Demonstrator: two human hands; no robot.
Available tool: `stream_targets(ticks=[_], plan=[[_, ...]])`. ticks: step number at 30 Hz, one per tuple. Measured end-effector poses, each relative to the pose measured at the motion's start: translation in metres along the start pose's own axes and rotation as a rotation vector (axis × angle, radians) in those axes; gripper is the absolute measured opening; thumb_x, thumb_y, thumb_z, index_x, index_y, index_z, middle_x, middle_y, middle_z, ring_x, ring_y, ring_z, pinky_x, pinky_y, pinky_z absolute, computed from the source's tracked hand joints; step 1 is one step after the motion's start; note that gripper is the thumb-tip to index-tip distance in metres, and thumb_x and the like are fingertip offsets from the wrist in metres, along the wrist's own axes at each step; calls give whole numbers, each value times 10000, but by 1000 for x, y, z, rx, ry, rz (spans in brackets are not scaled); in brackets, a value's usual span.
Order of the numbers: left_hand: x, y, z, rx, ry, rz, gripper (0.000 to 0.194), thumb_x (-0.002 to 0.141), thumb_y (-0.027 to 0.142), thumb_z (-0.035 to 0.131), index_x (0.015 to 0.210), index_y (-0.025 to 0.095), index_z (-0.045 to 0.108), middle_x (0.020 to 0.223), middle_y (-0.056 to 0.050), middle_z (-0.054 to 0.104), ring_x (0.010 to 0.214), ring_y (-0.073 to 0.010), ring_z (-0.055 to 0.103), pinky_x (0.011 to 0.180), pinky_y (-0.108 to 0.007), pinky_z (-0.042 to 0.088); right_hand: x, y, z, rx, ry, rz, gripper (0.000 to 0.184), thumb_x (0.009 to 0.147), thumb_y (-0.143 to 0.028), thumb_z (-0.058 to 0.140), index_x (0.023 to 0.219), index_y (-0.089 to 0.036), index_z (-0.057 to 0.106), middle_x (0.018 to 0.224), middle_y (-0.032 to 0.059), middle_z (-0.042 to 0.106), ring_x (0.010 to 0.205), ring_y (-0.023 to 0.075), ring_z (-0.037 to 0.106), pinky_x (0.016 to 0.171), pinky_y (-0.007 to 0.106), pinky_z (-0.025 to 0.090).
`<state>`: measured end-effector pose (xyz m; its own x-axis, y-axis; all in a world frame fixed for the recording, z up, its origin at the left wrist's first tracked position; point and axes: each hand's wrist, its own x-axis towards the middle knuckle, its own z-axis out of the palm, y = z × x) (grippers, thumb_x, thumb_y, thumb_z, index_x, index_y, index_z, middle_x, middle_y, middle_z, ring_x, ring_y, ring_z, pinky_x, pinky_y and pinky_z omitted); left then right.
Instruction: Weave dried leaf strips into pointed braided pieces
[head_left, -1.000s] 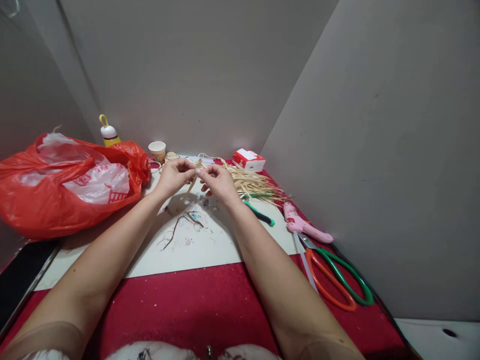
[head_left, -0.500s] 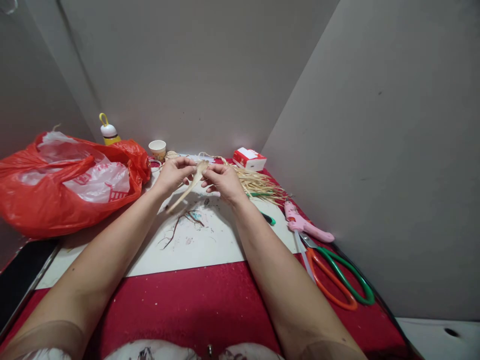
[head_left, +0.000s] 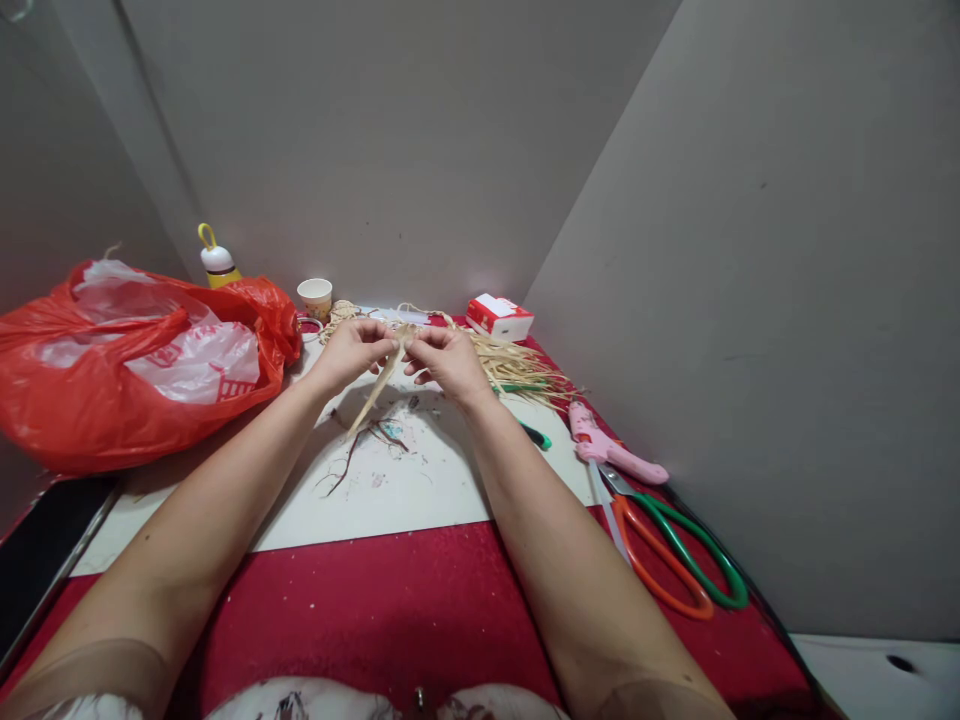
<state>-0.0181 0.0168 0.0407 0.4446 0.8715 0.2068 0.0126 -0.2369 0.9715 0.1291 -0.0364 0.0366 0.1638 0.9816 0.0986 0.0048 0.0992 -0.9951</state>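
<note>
Between my two hands is a pale, straw-coloured strip of dried leaf or husk (head_left: 375,392), pinched near its upper end. My left hand (head_left: 355,352) closes thumb and fingers on its left edge. On the other edge, my right hand (head_left: 445,362) pinches it the same way, the fingertips of both hands almost touching. The strip's narrow tail slants down to the left, above the white board (head_left: 442,490). Below it on the board lies a thin, dark branching twig (head_left: 349,462). Behind my right hand spreads a bundle of dry straw strips (head_left: 529,368).
Scissors (head_left: 667,550) with orange and green handles and a pink glue gun (head_left: 611,448) lie at right. A red plastic bag (head_left: 97,420) fills the left, near a yellow bottle (head_left: 219,265) and paper cup (head_left: 315,297). A red-and-white box (head_left: 501,318) stands at the back.
The strip has turned slightly between my fingers, and its tail has swung a little to the right and down. My hands have drawn slightly closer together.
</note>
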Motion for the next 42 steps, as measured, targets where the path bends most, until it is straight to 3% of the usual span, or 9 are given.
stream_targets(ticks=[10,22,29,35,42], plan=[[-3,5,1,74,-1,-2,95,653,174,706,645,114,634,563,13,585,484,-64,501,481,-196,409,-2,-1,1,-32,-20,33,186,688,-265,716,664,-164,562,594,-37,608,484,82,597,390,152,427],[0,0,3,4,33,21,107,627,192,725,655,116,655,570,7,612,487,-75,519,470,-201,419,0,0,1,-79,34,43,113,717,-169,651,669,-165,548,584,-42,606,474,76,590,394,144,410],[2,-4,0,-48,31,35,164,587,218,773,687,119,687,610,-2,642,528,-85,553,503,-205,447,-2,2,-2,-91,-128,32,95,719,-238,675,697,-158,628,640,-10,657,524,88,617,407,141,409],[0,-2,2,-120,34,12,147,624,200,750,642,122,626,580,7,616,510,-77,544,513,-207,448,1,4,-1,-31,-109,84,113,756,-203,652,661,-159,610,609,-9,658,525,102,646,414,150,442],[1,0,-1,-270,117,7,152,680,181,743,703,120,605,584,15,606,497,-71,562,510,-191,479,3,1,0,145,28,161,118,796,-149,631,687,-150,585,618,-5,665,458,80,613,362,134,415]])
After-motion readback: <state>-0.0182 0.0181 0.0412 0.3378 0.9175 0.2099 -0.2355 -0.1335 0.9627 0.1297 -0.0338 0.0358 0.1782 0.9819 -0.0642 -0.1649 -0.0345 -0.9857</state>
